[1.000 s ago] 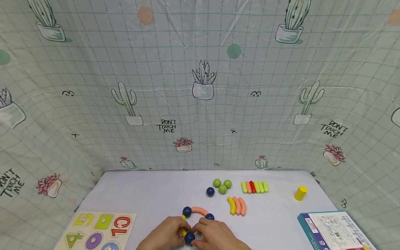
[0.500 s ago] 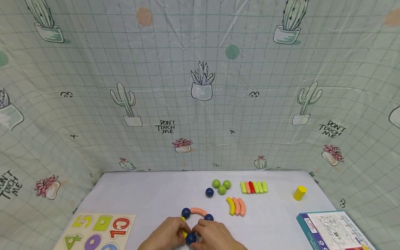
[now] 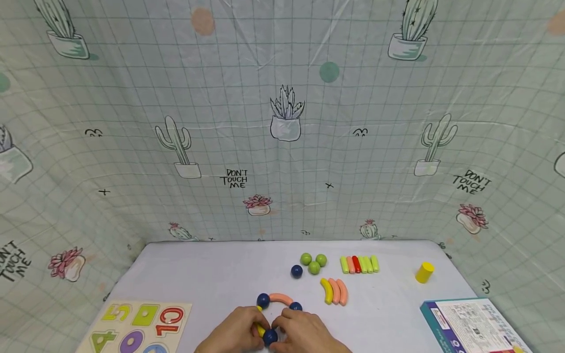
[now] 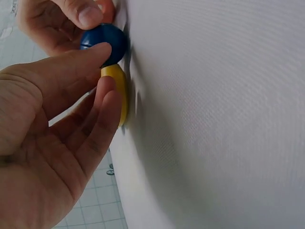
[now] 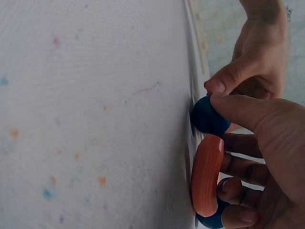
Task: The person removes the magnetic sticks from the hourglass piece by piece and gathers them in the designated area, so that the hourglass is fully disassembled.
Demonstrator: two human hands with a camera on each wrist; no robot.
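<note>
Both hands meet at a ring of balls and curved sticks near the table's front. My left hand pinches a yellow curved stick, its thumb on a dark blue ball at the stick's end. From the other side, my right hand pinches the same ball with its thumb on top. Its other fingers lie along an orange curved stick that meets the ball. Two more blue balls, at far left and far right, are bridged by a salmon curved stick. My hands partly hide the ring's near side.
Beyond the ring lie a loose blue ball, green balls, a row of short straight sticks and curved sticks. Farther right are a yellow cylinder and a flat box. At left lies a number puzzle board.
Both hands keep their hold on the ring with only small finger shifts around the near blue ball. The loose pieces stay where they were.
</note>
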